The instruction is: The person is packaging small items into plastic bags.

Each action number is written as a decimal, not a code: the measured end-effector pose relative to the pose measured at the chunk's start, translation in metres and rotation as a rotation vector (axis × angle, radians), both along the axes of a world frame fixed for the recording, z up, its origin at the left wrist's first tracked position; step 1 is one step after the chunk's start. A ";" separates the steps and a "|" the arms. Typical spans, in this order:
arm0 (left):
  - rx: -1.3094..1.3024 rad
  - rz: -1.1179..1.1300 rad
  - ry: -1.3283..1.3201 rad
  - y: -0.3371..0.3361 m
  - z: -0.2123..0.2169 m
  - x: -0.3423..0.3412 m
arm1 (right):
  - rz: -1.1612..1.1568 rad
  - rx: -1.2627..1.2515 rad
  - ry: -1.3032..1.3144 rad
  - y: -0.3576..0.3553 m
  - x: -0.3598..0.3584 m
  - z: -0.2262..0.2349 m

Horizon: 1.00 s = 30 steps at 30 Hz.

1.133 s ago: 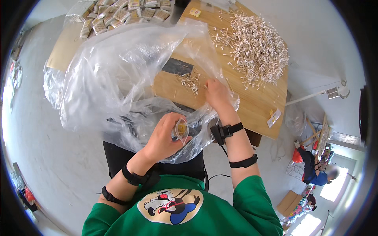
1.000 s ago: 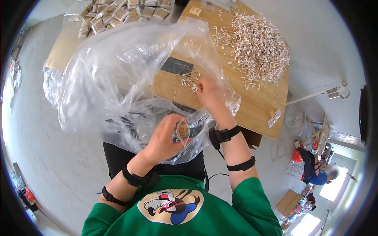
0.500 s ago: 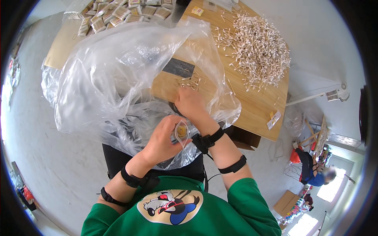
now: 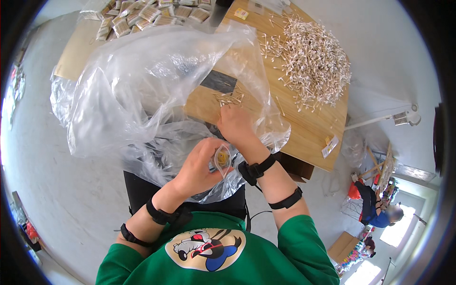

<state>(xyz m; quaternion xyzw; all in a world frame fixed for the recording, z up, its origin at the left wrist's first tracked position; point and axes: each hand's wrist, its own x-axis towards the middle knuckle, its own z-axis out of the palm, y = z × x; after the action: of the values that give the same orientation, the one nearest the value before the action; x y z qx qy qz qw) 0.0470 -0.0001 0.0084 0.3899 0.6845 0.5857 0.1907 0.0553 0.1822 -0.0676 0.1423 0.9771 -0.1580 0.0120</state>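
Note:
My left hand is closed on a small clear plastic bag, whose mouth is spread into an oval facing up. Something yellow shows inside it. Reaching past the bag, my right hand is curled at the near edge of the wooden table, its fingertips hidden beneath it. A few loose cotton swabs lie right at its fingers. Beyond them a dark flat rectangle lies on the table. The large heap of cotton swabs covers the far right part.
A big crumpled clear plastic sheet drapes over the table's left side and down toward my lap. Filled swab packs are piled at the far left. Small yellow-and-white packets lie on the wooden table. A person sits far off right.
Both hands have shifted slightly to the right, the small bag moving along with the left one. My right hand stays curled at the loose swabs.

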 end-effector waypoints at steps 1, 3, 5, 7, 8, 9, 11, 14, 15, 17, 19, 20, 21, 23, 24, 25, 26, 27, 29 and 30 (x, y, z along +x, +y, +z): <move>-0.012 -0.001 -0.016 -0.001 0.000 0.000 | -0.001 -0.006 -0.006 0.002 0.000 -0.001; -0.014 0.008 -0.012 -0.004 0.000 -0.001 | -0.003 -0.011 -0.012 0.010 0.000 -0.002; -0.014 0.021 -0.009 -0.005 -0.002 -0.001 | -0.014 -0.036 -0.083 0.023 -0.001 0.008; -0.015 0.014 -0.080 -0.006 -0.004 0.000 | -0.017 0.001 -0.057 0.031 0.000 0.024; -0.015 0.016 -0.082 -0.006 -0.005 0.000 | -0.021 0.036 -0.029 0.034 0.000 0.030; -0.015 0.012 -0.077 -0.005 -0.004 -0.001 | -0.019 0.036 -0.031 0.037 0.000 0.030; -0.011 0.000 -0.071 -0.004 -0.004 -0.002 | -0.018 0.068 0.013 0.044 -0.002 0.032; -0.008 0.000 -0.053 -0.003 -0.004 -0.003 | -0.034 0.057 -0.037 0.045 -0.007 0.033; -0.012 0.002 -0.046 -0.003 -0.004 -0.004 | -0.033 0.056 -0.036 0.045 -0.008 0.032; -0.017 0.007 -0.041 -0.003 -0.004 -0.004 | -0.015 0.086 -0.104 0.043 -0.010 0.028; -0.036 0.031 -0.037 -0.004 -0.006 -0.005 | -0.028 0.014 -0.063 0.041 -0.011 0.024; -0.038 0.032 -0.037 -0.004 -0.007 -0.006 | -0.043 -0.056 -0.022 0.039 -0.012 0.022; -0.044 0.039 -0.012 -0.004 -0.007 -0.007 | -0.043 -0.058 -0.023 0.039 -0.013 0.020; -0.050 0.042 0.013 -0.002 -0.007 -0.009 | -0.054 -0.063 -0.041 0.041 -0.017 0.021; -0.047 0.047 -0.007 0.000 -0.005 -0.009 | -0.055 -0.064 -0.041 0.042 -0.019 0.020; -0.041 0.053 -0.026 0.002 -0.003 -0.010 | -0.013 -0.044 -0.043 0.044 -0.021 0.019; -0.039 0.052 -0.026 0.005 -0.001 -0.012 | 0.030 -0.024 -0.045 0.045 -0.023 0.019; -0.018 0.059 0.003 0.008 0.002 -0.015 | 0.030 -0.022 -0.046 0.046 -0.024 0.019; -0.003 0.072 0.038 0.012 0.004 -0.019 | 0.039 -0.043 -0.079 0.046 -0.028 0.018; 0.001 0.090 0.026 0.014 0.003 -0.020 | 0.043 -0.044 -0.078 0.046 -0.030 0.018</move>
<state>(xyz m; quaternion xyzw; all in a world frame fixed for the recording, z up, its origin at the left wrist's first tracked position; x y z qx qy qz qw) 0.0272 0.0135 0.0112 0.3663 0.7034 0.5891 0.1550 0.0254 0.2286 -0.0501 0.1270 0.9750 -0.1733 0.0563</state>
